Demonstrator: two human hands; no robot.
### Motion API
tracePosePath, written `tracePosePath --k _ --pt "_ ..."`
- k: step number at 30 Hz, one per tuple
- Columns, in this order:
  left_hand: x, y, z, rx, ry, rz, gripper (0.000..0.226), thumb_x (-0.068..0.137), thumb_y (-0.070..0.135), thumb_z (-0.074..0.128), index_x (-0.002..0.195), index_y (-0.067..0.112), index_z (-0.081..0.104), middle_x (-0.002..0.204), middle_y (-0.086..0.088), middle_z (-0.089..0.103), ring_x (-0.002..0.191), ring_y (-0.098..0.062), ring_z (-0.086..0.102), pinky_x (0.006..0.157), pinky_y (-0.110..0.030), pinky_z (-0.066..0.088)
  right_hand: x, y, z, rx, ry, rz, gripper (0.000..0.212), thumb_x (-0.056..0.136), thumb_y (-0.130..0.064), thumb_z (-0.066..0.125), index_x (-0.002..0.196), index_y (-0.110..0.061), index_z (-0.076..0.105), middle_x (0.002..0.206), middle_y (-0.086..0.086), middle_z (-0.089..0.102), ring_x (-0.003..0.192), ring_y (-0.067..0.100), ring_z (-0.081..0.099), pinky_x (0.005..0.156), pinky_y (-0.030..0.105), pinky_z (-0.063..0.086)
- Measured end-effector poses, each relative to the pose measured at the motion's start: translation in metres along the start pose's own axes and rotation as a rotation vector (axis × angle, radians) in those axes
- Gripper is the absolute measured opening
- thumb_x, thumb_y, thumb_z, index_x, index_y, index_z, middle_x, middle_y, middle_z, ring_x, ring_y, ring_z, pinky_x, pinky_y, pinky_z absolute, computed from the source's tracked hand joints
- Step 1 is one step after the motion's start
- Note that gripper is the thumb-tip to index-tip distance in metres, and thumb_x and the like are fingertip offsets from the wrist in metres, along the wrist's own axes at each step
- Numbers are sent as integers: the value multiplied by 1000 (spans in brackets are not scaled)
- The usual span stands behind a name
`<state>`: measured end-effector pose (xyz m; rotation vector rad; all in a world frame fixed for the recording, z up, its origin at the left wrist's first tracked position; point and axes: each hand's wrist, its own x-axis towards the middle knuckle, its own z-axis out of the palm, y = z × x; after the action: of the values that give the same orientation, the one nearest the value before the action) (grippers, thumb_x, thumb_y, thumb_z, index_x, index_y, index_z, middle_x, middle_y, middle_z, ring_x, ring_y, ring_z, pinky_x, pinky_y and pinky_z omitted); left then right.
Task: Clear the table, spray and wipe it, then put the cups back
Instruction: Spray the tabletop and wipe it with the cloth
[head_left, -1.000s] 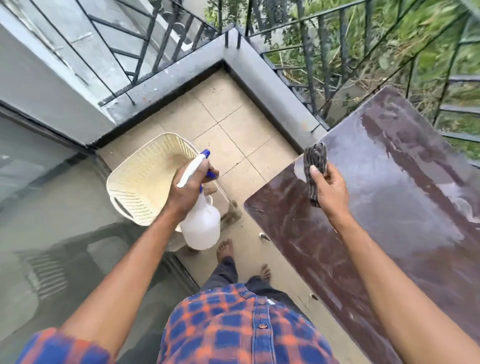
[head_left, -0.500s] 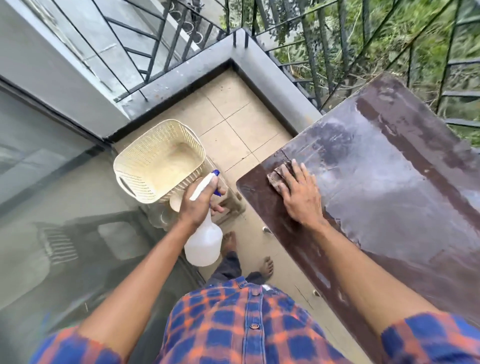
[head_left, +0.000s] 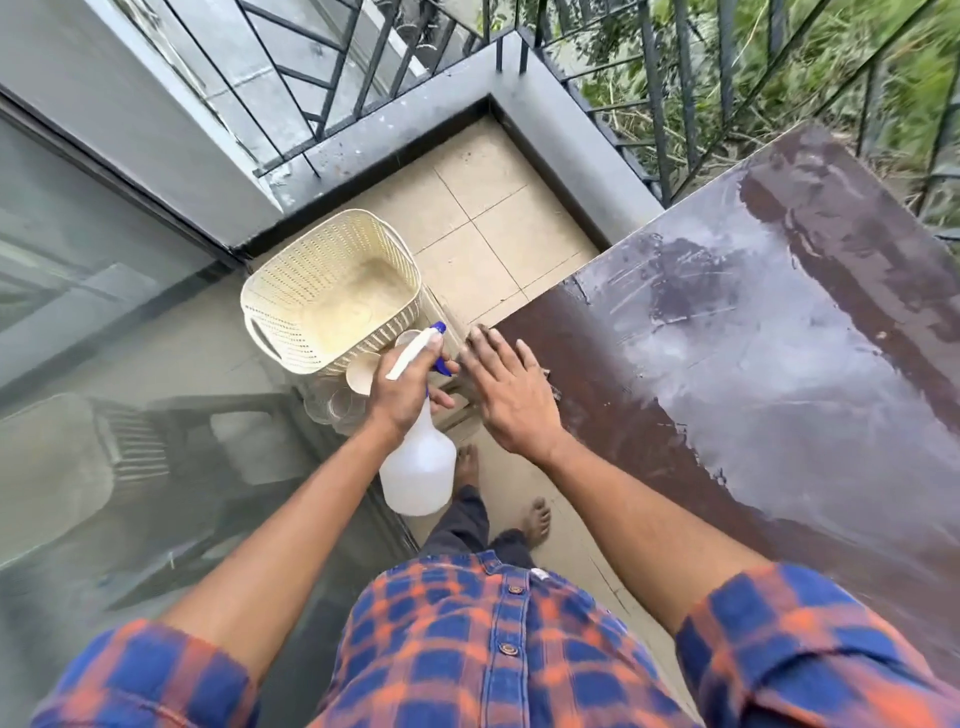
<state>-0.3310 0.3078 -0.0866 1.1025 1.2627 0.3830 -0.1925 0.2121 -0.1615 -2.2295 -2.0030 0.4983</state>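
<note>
The brown table fills the right side, its top streaked wet and shiny. My right hand lies flat with fingers spread at the table's near-left corner. It presses a dark cloth, and only a sliver of that cloth peeks out beside the palm. To its left, off the table, my left hand grips the neck of a white spray bottle with a blue trigger. A beige cup and clear glasses sit low beside the table, partly hidden under a basket.
A cream woven basket stands left of the table on the tiled balcony floor. A glass door runs along the left. A grey ledge with black railing borders the far side. My bare feet are below.
My right hand brought the cloth down from the air onto the table, then slid it left to the table's corner. My left hand kept hold of the spray bottle.
</note>
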Motion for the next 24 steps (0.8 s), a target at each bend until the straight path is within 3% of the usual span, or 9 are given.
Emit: tracePosePath --k 2,5,10,13,15,20,22,24 --pt "-2 -1 6 11 -10 12 32 105 36 54 90 11 65 96 -20 71 42 -24 59 40 -24 40 -30 17 2 -37 -3 -56 53 104 -35 28 156 -24 33 166 0 22 153 21 21 122 47 18" --pt "-5 2 13 17 -30 18 34 106 35 52 89 9 64 95 -19 72 41 -25 58 39 -23 40 -55 60 -4 -66 26 16 53 106 -39 30 157 -26 28 166 -2 20 152 21 23 122 48 18" --pt "-9 5 22 6 -26 21 34 106 32 52 96 2 63 96 -23 70 40 -23 57 39 -23 38 -46 133 -33 -45 133 455 54 106 -37 28 157 -20 29 166 3 23 152 26 23 121 54 20" --pt "-13 7 25 9 -21 26 33 106 31 52 96 2 62 98 -24 69 39 -21 58 39 -23 37 -13 121 -41 16 153 639 61 105 -45 28 158 -17 24 167 6 18 154 26 16 123 55 12" --pt "-16 10 28 19 -11 30 32 107 31 51 98 2 62 98 -22 69 40 -19 59 40 -24 38 -2 93 -35 28 141 599 66 103 -51 30 159 -17 20 168 6 14 154 25 12 123 52 8" --pt "-16 11 42 37 -27 53 32 107 30 50 103 1 62 99 -21 66 45 -17 59 44 -23 44 -61 45 -1 -31 40 147 61 104 -46 33 158 -20 26 167 3 18 153 22 18 121 51 21" --pt "-16 11 47 48 -39 40 34 107 33 51 105 1 62 99 -19 68 43 -18 59 47 -28 43 -94 61 2 -37 44 100 58 105 -45 33 157 -21 29 166 0 21 152 21 21 121 49 20" --pt "-16 12 53 50 -40 30 34 106 35 53 105 2 62 100 -18 70 44 -19 60 52 -32 41 -112 97 -7 -45 80 193 57 105 -44 34 157 -21 29 166 0 22 152 21 22 122 49 19"
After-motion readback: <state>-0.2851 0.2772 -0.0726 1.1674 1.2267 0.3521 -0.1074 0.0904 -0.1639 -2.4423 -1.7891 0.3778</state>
